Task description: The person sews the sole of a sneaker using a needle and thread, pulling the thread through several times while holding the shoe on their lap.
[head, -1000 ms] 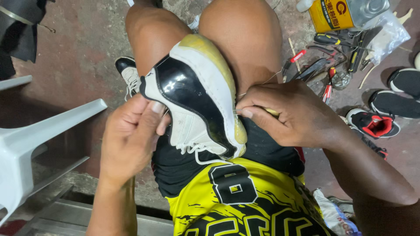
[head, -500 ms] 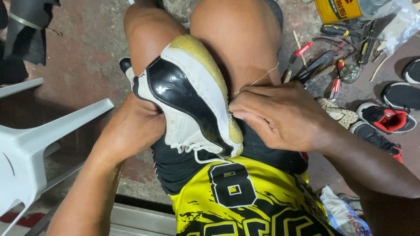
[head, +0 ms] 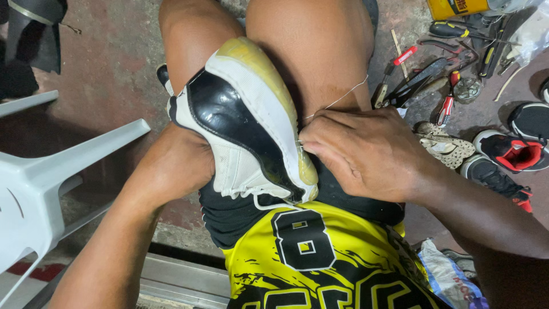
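The thread (head: 340, 98) looks like the weak spot to me: it runs taut from the sole edge up past the knee, and a hard tug could snap it or tear it through the rubber. The shoe (head: 246, 131) is only wedged between the thighs and propped from one side, so a strong pull might twist it loose. Whatever is doing the piercing is hidden under the fingers, and a slip there could prick a fingertip or the leg right behind.

The right hand (head: 366, 151) is clenched tight, knuckles up, fingertips pressed against the yellowed sole edge where the thread comes out. It seems to pinch something small there; I cannot tell whether that is a needle or the thread alone.

The left hand (head: 174, 166) is curled round the far side of the shoe, fingers out of sight behind the white mesh, bracing it toward the right hand.

Beyond the right hand, on the floor, lie pliers and screwdrivers (head: 434, 80), and a red-lined shoe (head: 512, 151). A white plastic chair (head: 51, 166) stands outside the left arm.
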